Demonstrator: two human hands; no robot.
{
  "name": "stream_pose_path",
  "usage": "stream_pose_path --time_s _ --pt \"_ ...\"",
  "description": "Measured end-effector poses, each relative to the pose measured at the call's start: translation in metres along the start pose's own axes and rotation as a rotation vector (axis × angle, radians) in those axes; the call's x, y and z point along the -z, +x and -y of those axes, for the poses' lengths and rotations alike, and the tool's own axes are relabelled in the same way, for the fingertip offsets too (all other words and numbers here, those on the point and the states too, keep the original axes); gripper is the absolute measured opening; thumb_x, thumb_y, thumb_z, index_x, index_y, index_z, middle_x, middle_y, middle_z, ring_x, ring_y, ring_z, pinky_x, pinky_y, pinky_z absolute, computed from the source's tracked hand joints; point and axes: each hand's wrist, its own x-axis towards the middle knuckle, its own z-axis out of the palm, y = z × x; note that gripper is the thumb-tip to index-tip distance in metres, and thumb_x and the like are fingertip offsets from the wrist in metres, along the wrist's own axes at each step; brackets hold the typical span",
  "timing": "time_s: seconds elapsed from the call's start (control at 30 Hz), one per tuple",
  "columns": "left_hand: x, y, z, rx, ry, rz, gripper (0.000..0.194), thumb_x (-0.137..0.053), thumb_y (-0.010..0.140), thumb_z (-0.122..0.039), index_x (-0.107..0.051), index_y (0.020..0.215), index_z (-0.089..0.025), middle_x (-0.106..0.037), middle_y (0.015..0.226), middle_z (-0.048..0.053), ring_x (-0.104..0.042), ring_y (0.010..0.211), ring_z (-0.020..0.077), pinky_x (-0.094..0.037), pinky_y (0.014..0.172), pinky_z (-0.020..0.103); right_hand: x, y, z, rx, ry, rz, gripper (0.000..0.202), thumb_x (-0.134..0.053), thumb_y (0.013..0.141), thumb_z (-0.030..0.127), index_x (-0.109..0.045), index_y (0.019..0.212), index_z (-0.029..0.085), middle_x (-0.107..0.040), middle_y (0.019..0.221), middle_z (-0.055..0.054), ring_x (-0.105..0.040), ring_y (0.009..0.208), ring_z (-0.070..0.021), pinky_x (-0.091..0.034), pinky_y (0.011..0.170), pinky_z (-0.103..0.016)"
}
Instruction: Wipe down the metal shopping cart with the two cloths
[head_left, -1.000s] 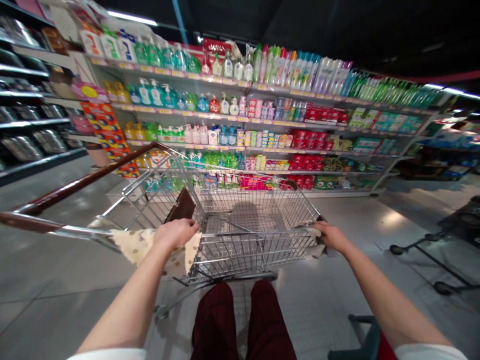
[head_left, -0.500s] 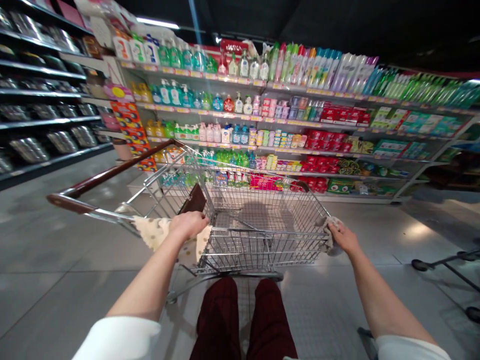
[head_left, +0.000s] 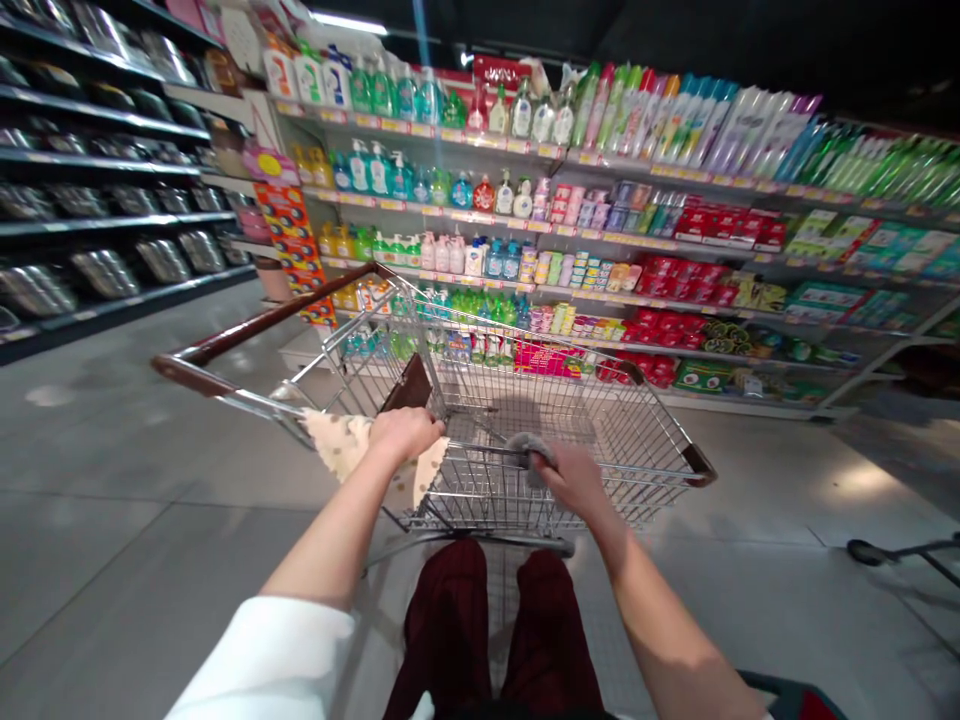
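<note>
A wire shopping cart stands side-on before me, its brown handle toward the left. My left hand is closed over the near top rail, on a cream spotted cloth that hangs down on both sides of it. Farther right on the same rail, my right hand grips a grey cloth wrapped around the wire. The cart's brown front corner piece shows uncovered to the right of that hand.
Beyond the cart, a long shelf holds bottles and packets. Metal pots line a dark shelf at the left. A wheeled frame stands at the right, and part of a dark green and red object shows at the bottom right.
My right hand has slid left along the rail with the grey cloth, from the front corner to the middle. My left hand stays on the spotted cloth. The view has shifted slightly.
</note>
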Motion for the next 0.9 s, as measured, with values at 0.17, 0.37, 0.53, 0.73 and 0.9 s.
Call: stream_pose_path --time_s 0.17,0.37,0.53,0.73,0.9 --pt "-0.001 0.002 0.002 0.005 -0.025 0.001 0.047 -0.033 0.087 -0.046 -0.073 0.099 -0.025 -0.071 0.111 0.013 -0.065 0.104 0.0333 -0.049 0.085 0.043 -0.010 0.045 0.091 0.173 -0.002 0.183 0.038 -0.041 0.093 0.053 -0.056 0.120 0.031 -0.067 0.113 -0.001 -0.059 0.101 -0.0208 -0.039 0.077 -0.028" --pt "-0.001 0.002 0.005 -0.006 -0.019 -0.008 0.047 -0.034 0.087 -0.046 -0.074 0.097 -0.025 -0.071 0.110 0.014 -0.065 0.104 0.0339 -0.049 0.083 0.042 -0.012 0.058 0.085 0.069 -0.016 0.256 0.055 -0.023 0.095 0.061 -0.063 0.109 0.026 -0.070 0.108 -0.006 -0.062 0.095 -0.0234 -0.040 0.074 -0.030" --pt "0.000 -0.001 0.005 -0.013 -0.001 -0.003 0.049 -0.031 0.088 -0.049 -0.073 0.100 -0.026 -0.071 0.108 0.013 -0.065 0.102 0.0328 -0.050 0.082 0.042 -0.004 0.047 0.005 -0.160 -0.039 0.241 0.060 -0.025 0.094 0.060 -0.070 0.101 0.022 -0.071 0.104 -0.011 -0.064 0.094 -0.0261 -0.044 0.079 -0.035" --pt "0.002 -0.002 0.001 -0.013 0.022 -0.004 0.050 -0.030 0.090 -0.047 -0.073 0.100 -0.023 -0.071 0.109 0.015 -0.065 0.102 0.0338 -0.050 0.082 0.044 0.008 0.036 -0.089 -0.413 -0.094 0.225 0.050 -0.035 0.091 0.049 -0.073 0.099 0.018 -0.071 0.108 -0.014 -0.064 0.100 -0.0268 -0.047 0.084 -0.037" --pt "-0.005 -0.007 -0.052 -0.063 0.016 -0.014 0.058 -0.024 0.094 -0.047 -0.073 0.099 -0.017 -0.070 0.109 0.019 -0.065 0.104 0.0328 -0.050 0.083 0.042 -0.002 0.044 -0.102 -0.442 -0.038 0.190 0.043 -0.048 0.084 0.049 -0.075 0.086 0.016 -0.072 0.102 -0.017 -0.066 0.092 -0.0304 -0.049 0.078 -0.040"
